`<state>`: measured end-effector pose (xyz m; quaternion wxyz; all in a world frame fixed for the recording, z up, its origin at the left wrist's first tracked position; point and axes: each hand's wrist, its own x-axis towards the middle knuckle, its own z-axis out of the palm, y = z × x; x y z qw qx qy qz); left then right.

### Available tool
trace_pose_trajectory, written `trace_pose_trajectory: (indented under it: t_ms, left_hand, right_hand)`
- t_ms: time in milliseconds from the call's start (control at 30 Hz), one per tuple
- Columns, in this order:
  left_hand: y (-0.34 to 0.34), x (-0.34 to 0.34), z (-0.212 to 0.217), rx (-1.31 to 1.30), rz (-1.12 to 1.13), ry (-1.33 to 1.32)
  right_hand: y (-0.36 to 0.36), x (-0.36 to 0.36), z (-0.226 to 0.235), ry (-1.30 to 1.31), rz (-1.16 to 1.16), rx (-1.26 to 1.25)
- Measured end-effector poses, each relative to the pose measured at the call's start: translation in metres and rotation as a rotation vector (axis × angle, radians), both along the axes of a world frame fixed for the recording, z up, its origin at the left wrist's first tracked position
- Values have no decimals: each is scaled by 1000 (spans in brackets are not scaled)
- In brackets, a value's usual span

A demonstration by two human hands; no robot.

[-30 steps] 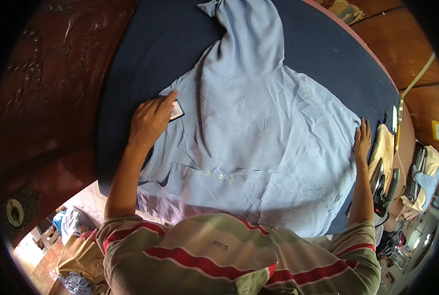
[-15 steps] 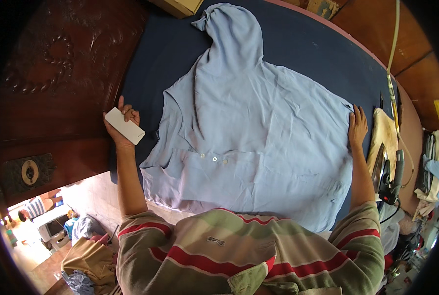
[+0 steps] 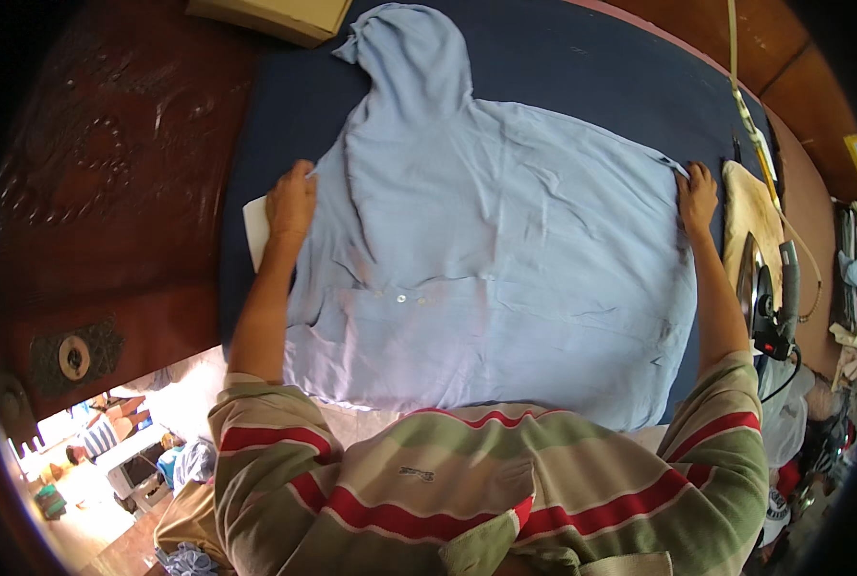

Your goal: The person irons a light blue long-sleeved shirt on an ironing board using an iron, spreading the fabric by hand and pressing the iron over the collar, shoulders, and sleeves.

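Observation:
A light blue shirt (image 3: 505,230) lies spread over the dark blue table cover (image 3: 572,58), its upper part bunched toward the far side. Small pale buttons show across its lower middle. My left hand (image 3: 292,202) pinches the shirt's left edge. Beside that hand, partly hidden by it, a flat white rectangular slab (image 3: 254,230) sticks out; whether it is in the palm or on the table I cannot tell. At the shirt's right corner, my right hand (image 3: 698,197) has its fingers closed on the fabric.
An iron (image 3: 764,307) with a grey handle stands right of my right forearm, against a beige pad (image 3: 738,202). A cord (image 3: 745,106) hangs above there. A cardboard box (image 3: 284,14) sits far left, and carved dark wood (image 3: 111,240) borders the left side.
My left hand has moved right and away from me, from palm-up with the white slab across it to gripping the shirt's edge. The shirt's right side looks pulled straighter.

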<state>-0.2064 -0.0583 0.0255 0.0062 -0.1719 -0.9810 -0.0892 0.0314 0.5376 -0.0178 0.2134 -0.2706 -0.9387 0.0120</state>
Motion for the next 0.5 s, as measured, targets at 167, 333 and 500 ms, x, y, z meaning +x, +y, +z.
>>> trace_pose_trajectory:
  t_ms: [167, 333, 500]
  left_hand:
    - [-31, -25, 19, -365, 258, -135]
    - [88, -34, 26, 106, -407, 333]
    - [236, -26, 21, 98, -748, 55]
  right_hand:
    - [43, -14, 16, -108, 20, -112]
    - [53, -7, -8, 195, 18, -525]
    - [48, -14, 14, 81, -54, -478]
